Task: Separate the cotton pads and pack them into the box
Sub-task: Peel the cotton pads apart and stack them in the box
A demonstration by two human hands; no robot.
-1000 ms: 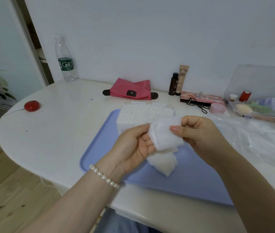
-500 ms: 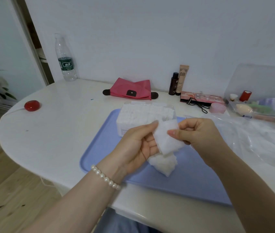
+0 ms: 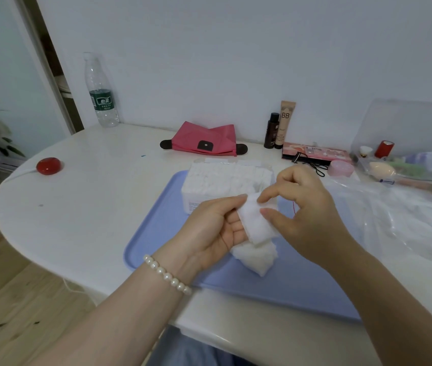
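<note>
Above the blue tray point(image 3: 302, 294), a person's left hand point(image 3: 209, 228) is gripping a clump of cotton pads point(image 3: 255, 243); the right hand point(image 3: 304, 207) is pinching its top pad; the pad-filled box point(image 3: 222, 182) is sitting on the tray's far end.

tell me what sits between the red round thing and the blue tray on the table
Nothing: in the head view, only bare white table lies between the red round thing and the blue tray.

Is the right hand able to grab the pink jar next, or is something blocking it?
Probably yes. The pink jar sits uncovered just beyond the right hand, but that hand is pinching a cotton pad and must let go first.
</note>
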